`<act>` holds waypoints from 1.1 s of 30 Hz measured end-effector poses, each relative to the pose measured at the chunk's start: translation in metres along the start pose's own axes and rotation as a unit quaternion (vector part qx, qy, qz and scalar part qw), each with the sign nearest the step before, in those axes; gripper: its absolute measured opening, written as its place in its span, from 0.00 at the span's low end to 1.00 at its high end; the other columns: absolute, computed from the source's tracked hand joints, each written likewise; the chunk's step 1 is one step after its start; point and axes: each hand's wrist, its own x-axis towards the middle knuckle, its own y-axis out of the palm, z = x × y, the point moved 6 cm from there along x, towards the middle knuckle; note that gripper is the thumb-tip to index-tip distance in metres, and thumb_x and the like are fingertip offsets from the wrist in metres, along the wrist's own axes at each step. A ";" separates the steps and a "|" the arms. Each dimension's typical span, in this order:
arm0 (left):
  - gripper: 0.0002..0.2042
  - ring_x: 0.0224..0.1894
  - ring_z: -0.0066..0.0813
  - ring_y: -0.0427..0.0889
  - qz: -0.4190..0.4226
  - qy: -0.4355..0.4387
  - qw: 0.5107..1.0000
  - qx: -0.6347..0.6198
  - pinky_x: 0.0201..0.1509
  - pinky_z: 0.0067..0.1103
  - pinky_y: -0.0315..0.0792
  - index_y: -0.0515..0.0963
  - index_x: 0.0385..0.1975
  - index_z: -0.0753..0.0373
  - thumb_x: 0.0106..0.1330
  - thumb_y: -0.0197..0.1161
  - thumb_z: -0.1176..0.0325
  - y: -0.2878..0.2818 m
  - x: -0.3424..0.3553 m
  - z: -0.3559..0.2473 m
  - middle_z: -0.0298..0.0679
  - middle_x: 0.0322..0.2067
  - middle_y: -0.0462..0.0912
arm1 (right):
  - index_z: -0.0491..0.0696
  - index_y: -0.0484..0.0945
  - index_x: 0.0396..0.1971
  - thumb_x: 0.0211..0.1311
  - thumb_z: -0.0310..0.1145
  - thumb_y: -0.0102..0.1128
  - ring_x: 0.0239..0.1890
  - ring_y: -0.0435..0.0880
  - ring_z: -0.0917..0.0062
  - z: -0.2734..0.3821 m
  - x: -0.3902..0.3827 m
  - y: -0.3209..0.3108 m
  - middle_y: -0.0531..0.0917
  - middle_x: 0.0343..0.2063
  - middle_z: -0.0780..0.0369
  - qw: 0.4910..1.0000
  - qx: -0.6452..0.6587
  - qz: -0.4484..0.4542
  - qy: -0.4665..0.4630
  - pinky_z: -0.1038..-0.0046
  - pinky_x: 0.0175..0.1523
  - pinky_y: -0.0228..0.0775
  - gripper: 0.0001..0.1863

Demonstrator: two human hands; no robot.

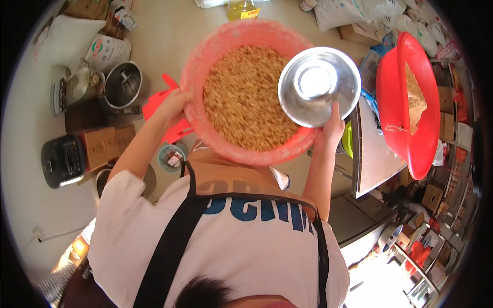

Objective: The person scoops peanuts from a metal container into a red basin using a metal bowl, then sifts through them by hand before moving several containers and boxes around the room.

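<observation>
A wide red plastic basin, its rim dusted pale, is in front of my body. Loose golden-brown bits, perhaps chopped nuts or crumbs, fill much of it. My left hand is closed on the basin's left rim. On the right, my right hand has its thumb over the edge of a shiny metal bowl, which overlaps the basin's right rim. The fingers of that hand are hidden below, where bowl and basin meet. Nothing lies inside the metal bowl.
A red stool stands behind the basin's left side. At right, another red basin with tan powder stands by a table. A mixer bowl, black cooker and sacks line the left. An oil bottle is ahead.
</observation>
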 end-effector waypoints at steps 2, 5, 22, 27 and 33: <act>0.12 0.32 0.29 0.82 0.020 0.019 0.999 0.024 0.36 0.27 0.79 0.75 0.40 0.65 0.57 0.54 0.72 0.002 0.044 -0.021 0.37 0.31 0.81 | 0.34 0.76 0.43 0.65 0.38 0.56 0.34 0.80 0.76 0.011 0.040 0.005 0.81 0.36 0.56 0.999 -0.021 0.026 -0.015 0.73 0.35 0.74 0.19; 0.14 0.31 0.29 0.81 0.046 0.007 0.998 -0.034 0.36 0.28 0.78 0.72 0.43 0.66 0.57 0.56 0.70 0.047 0.046 -0.052 0.38 0.32 0.80 | 0.33 0.76 0.42 0.66 0.37 0.53 0.39 0.83 0.69 0.032 0.042 0.010 0.81 0.39 0.52 0.998 0.069 -0.013 -0.008 0.71 0.37 0.78 0.19; 0.23 0.39 0.23 0.79 0.093 -0.071 0.989 0.095 0.45 0.23 0.75 0.67 0.58 0.66 0.60 0.54 0.73 -0.014 0.156 -0.152 0.34 0.40 0.79 | 0.40 0.82 0.31 0.65 0.41 0.55 0.26 0.73 0.85 0.004 0.085 0.067 0.81 0.24 0.66 0.994 -0.069 -0.073 0.035 0.78 0.31 0.66 0.17; 0.15 0.36 0.24 0.79 0.047 -0.067 0.991 0.110 0.43 0.21 0.75 0.71 0.48 0.65 0.59 0.55 0.75 0.033 0.129 -0.165 0.35 0.36 0.78 | 0.37 0.80 0.35 0.63 0.37 0.58 0.30 0.77 0.82 0.009 0.084 0.089 0.82 0.30 0.63 0.994 0.099 -0.030 0.024 0.76 0.38 0.70 0.15; 0.14 0.35 0.24 0.79 0.076 -0.031 0.971 0.224 0.40 0.20 0.74 0.73 0.44 0.66 0.56 0.55 0.78 0.037 0.129 -0.180 0.34 0.33 0.76 | 0.34 0.71 0.49 0.67 0.37 0.52 0.38 0.82 0.68 -0.019 0.049 0.010 0.81 0.41 0.54 0.941 0.280 0.029 0.185 0.68 0.44 0.76 0.20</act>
